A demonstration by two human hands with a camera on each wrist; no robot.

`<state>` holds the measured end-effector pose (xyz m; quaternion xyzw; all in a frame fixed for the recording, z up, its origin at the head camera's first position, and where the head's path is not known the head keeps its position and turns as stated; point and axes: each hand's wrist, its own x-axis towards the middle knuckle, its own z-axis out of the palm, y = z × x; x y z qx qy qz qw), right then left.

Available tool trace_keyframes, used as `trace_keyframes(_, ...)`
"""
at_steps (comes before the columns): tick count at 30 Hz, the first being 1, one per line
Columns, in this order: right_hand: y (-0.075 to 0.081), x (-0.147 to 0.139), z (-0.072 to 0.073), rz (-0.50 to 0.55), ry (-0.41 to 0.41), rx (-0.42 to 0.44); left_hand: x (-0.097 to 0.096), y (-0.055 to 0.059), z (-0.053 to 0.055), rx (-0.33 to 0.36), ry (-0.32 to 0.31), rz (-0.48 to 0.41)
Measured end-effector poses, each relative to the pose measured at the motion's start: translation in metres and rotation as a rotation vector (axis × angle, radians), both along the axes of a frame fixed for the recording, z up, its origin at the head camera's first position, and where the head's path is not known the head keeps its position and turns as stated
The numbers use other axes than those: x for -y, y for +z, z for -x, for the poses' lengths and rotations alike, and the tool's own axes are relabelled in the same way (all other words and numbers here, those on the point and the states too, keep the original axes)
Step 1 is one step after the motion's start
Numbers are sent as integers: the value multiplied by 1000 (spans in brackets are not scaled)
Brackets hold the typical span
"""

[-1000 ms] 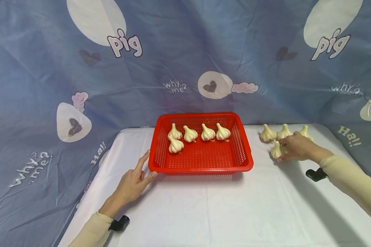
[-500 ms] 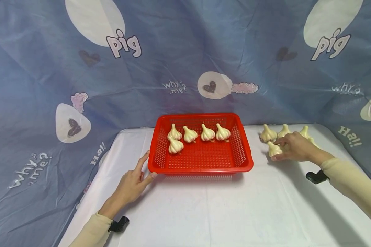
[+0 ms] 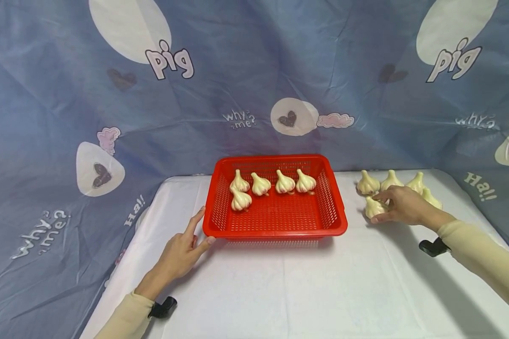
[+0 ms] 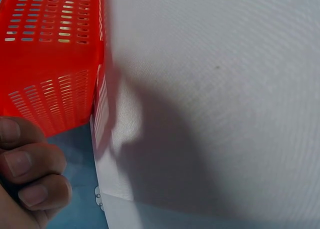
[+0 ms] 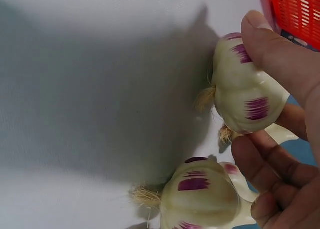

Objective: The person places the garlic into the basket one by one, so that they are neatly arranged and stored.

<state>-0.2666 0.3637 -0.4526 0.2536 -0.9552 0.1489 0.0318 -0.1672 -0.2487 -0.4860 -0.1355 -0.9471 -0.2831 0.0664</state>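
Observation:
In the head view, my right hand (image 3: 403, 205) holds a white garlic bulb (image 3: 374, 207) between thumb and fingers, low over the cloth at the right. Purple streaks and a root tuft show on that bulb in the right wrist view, with the thumb (image 5: 270, 44) over one side and fingertips at the other. My left hand (image 3: 180, 254) touches the near left corner of a red plastic basket (image 3: 275, 233), index finger along the side, thumb at the front rim. The left wrist view shows its other fingers (image 4: 37, 164) bent below. Several garlic bulbs (image 3: 285, 182) lie inside the basket.
Several more garlic bulbs (image 3: 390, 180) sit in a group beyond my right hand, one (image 5: 200, 194) close to the fingers in the right wrist view. White cloth (image 3: 280, 292) covers the table. A blue printed sheet (image 3: 220, 84) hangs behind and at the sides.
The garlic bulb in my right hand has shifted slightly left and its tip has tilted left. More of the bulbs behind the hand show now. My left hand and the basket stay practically still.

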Motion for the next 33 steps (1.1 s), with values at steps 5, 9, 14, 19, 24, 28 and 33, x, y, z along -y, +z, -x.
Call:
trace_keyframes(5,0,0,0,51,23,-8,0,0,0,-3,-3,-3)
trace_keyframes(9,3,2,3,92,16,21,0,1,0,-10,-7,-4)
trace_keyframes(14,11,6,2,169,-49,108,-1,1,-1,-10,-11,-7)
trace_keyframes(19,20,13,1,191,-107,128,-1,2,0,-9,-9,-10)
trace_keyframes(24,27,18,1,230,-159,193,-1,1,0,2,-5,-5)
trace_keyframes(28,32,21,1,268,-181,263,-1,2,0,7,-4,-8)
trace_keyframes(33,41,27,0,310,-191,339,-1,2,0,2,-5,-7)
